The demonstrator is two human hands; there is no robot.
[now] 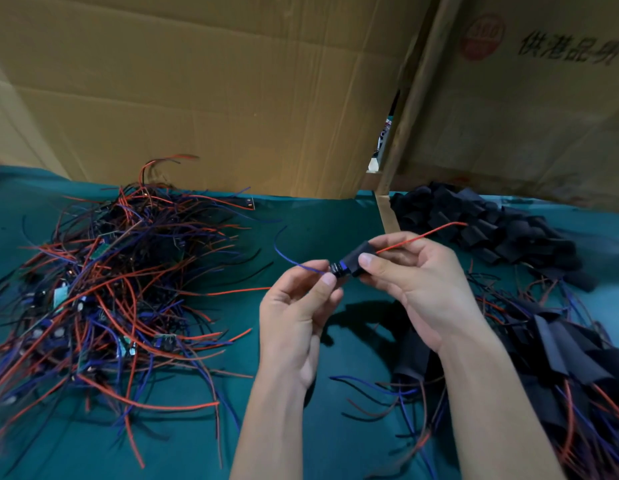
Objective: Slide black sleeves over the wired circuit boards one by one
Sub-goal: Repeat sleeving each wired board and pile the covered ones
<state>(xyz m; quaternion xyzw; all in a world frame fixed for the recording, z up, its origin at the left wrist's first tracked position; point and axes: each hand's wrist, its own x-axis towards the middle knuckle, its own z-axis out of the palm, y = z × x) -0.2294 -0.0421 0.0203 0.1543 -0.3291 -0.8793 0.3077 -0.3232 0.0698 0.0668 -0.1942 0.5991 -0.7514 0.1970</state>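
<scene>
Above the green table, my right hand (415,285) pinches a black sleeve (358,255) between thumb and fingers. A red wire (422,235) runs out of the sleeve's far end toward the upper right. My left hand (297,313) pinches the near end of a wired circuit board (338,267), which pokes out of the sleeve. A blue wire (289,252) curves away from it to the left. The board's body is mostly hidden inside the sleeve.
A tangled heap of wired boards (110,282) with red, blue and black leads covers the left of the green tablecloth (318,216). Loose black sleeves (481,226) lie at the back right. Sleeved boards (560,355) pile at the right. Cardboard panels (197,91) stand behind.
</scene>
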